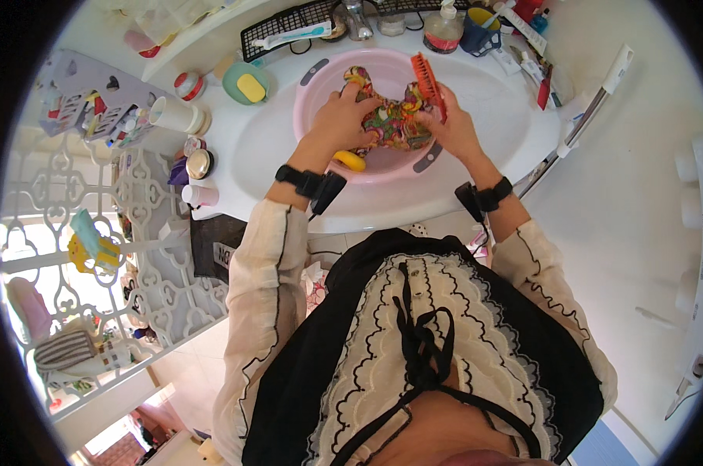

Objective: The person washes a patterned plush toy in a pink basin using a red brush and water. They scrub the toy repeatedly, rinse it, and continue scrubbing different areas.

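A multicoloured patterned fabric item [392,125] lies in a pink plastic basin [307,93] set in the white washbasin. My left hand [341,119] grips its left side, fingers spread over the cloth. In my right hand [453,125] is an orange-red bristle brush [426,78], held upright at the right end of the fabric, bristles to the left. The thumb of that hand touches the cloth. A smooth yellow piece [350,161] shows below my left hand; whether it is joined to the fabric cannot be told. Black straps with small devices circle both wrists.
Along the washbasin [497,116] rim stand a green dish with yellow soap [251,87], a white cup [171,112], a faucet [358,20], a pump bottle [443,29] and a dark blue mug [479,35]. A metal pole [584,110] leans at the right; a white lattice screen [95,192] stands left.
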A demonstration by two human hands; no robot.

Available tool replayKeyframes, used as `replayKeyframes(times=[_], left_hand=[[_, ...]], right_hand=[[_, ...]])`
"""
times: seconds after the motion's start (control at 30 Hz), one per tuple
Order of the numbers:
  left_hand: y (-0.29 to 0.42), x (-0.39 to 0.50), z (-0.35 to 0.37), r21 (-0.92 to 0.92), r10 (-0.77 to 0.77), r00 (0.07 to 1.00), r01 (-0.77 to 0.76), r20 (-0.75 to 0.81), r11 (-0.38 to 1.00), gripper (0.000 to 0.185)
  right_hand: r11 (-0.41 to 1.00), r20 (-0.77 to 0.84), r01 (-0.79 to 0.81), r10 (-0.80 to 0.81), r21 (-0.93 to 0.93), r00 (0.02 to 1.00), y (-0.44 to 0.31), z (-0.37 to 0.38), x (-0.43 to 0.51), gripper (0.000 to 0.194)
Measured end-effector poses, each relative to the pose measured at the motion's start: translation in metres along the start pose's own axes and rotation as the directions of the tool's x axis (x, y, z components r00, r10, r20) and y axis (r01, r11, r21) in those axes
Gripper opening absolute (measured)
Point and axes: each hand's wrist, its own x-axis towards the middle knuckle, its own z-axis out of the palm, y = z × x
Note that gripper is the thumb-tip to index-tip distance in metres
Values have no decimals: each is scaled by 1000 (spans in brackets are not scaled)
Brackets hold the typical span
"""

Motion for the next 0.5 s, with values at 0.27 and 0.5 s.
replayKeyframes(times=[0.27,0.5], left_hand=[[16,14,42,254,41,995,-62,90,965,96],[0,56,51,303,-31,973,-42,230,952,103]], right_hand=[[806,300,-53,279,-590,912,3,38,6,80],[743,345,84,204,-664,916,28,65,45,50]])
